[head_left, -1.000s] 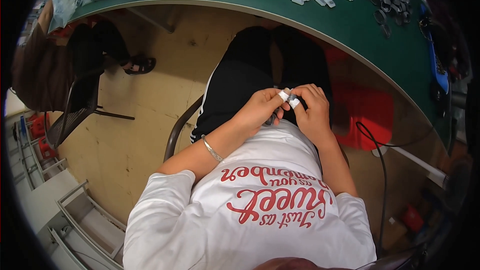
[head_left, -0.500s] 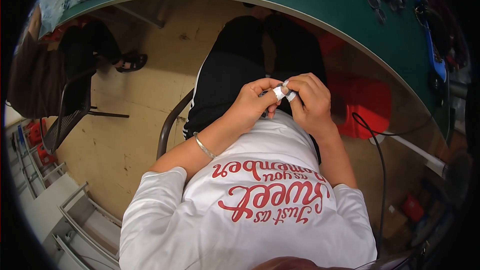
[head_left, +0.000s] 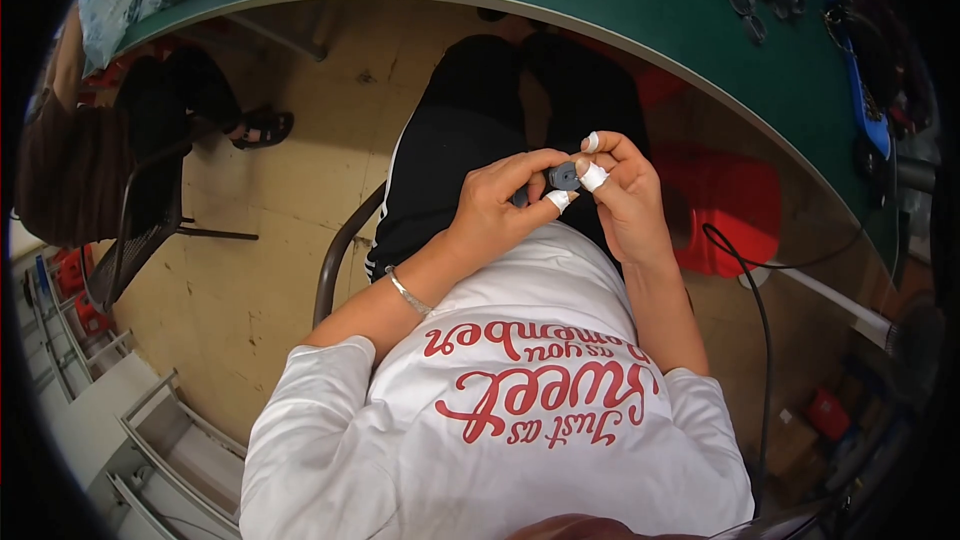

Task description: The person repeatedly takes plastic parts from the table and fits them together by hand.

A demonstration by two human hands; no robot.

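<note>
Beyond black trousers (head_left: 445,140) curves a green counter (head_left: 715,45); inverted red script (head_left: 535,402) crosses the white T-shirt (head_left: 420,480). The left hand's (head_left: 495,202) grip pinches a round dark-grey part (head_left: 564,176) above the trousers; the right hand's (head_left: 632,198) grip is spread, thumb beside it.

Round part (head_left: 566,177), toward 1 o'clock from centre: dark grey, matt; plastic or rubber, cannot tell. Finger wraps (head_left: 594,177): white, matt, tape-like. Bangle (head_left: 406,293), 8 o'clock: silvery metal, shiny. Shirt (head_left: 400,480), 6 o'clock: soft cloth. Tabletop (head_left: 785,110), 2 o'clock: smooth, low sheen. Bag (head_left: 108,15), 10 o'clock: clear plastic, glossy, crinkled.
</note>
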